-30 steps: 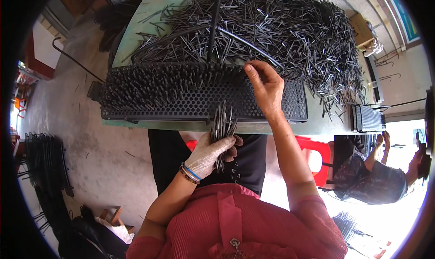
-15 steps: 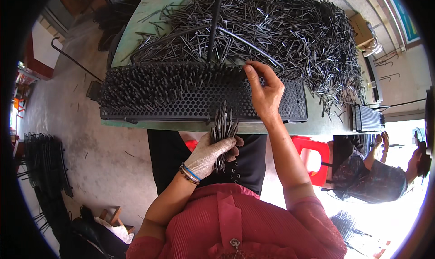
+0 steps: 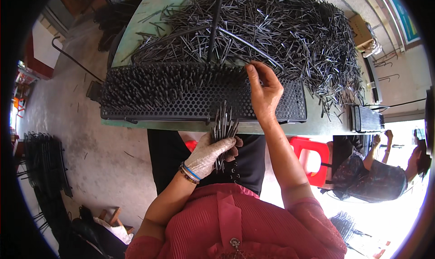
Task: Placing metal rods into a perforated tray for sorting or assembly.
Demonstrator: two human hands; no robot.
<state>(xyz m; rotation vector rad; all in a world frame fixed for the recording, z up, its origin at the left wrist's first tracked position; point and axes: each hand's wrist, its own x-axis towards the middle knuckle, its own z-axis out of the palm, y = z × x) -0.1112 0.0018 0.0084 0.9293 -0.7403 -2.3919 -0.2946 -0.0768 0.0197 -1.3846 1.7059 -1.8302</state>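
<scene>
My left hand (image 3: 209, 155), in a whitish work glove with dark fingertips, is closed around a bundle of thin dark rods (image 3: 223, 125). The bundle points upward in front of the near table edge. Bare, my right hand (image 3: 266, 90) is over the black perforated panel (image 3: 281, 102), thumb and forefinger pinched together near its far side. Whatever is between those fingertips is too small to make out. Rods (image 3: 145, 84) stand upright, densely packed, in the panel's left part and along its far side; round holes show in the near middle and right.
Beyond the panel, a large heap of loose dark rods (image 3: 290, 32) covers much of the green table (image 3: 142, 21). A dark metal frame (image 3: 212, 36) rises behind the panel. At right are a red stool (image 3: 312, 145), a cardboard box (image 3: 360, 32) and another person (image 3: 371, 179) working.
My right hand has shifted only slightly at the panel's far side, its pinch kept. My left hand and its bundle stay in place. At right, the other person's hands have moved a little.
</scene>
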